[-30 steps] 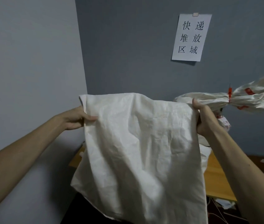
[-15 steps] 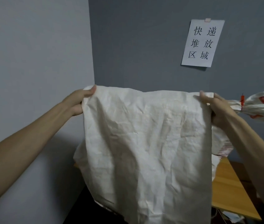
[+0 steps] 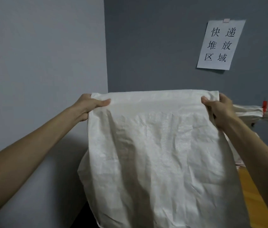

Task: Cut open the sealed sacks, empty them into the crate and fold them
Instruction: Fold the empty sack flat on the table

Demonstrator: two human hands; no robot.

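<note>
An empty white woven sack (image 3: 159, 153) hangs flat in front of me, stretched wide along its top edge. My left hand (image 3: 90, 106) grips its upper left corner, thumb over the front. My right hand (image 3: 218, 111) grips the upper right corner the same way. Behind my right hand lies another white sack (image 3: 253, 111) with red print, its neck tied shut by a red tie (image 3: 264, 107). The crate is hidden from view.
A wooden table top (image 3: 251, 195) shows at the lower right behind the sack. A paper sign (image 3: 220, 45) with printed characters hangs on the dark grey wall. A lighter wall stands on the left, meeting the dark one at a corner.
The sack's top edge has been pulled straight and taut between both hands. The view has turned left, so the sign and the tied sack sit further right.
</note>
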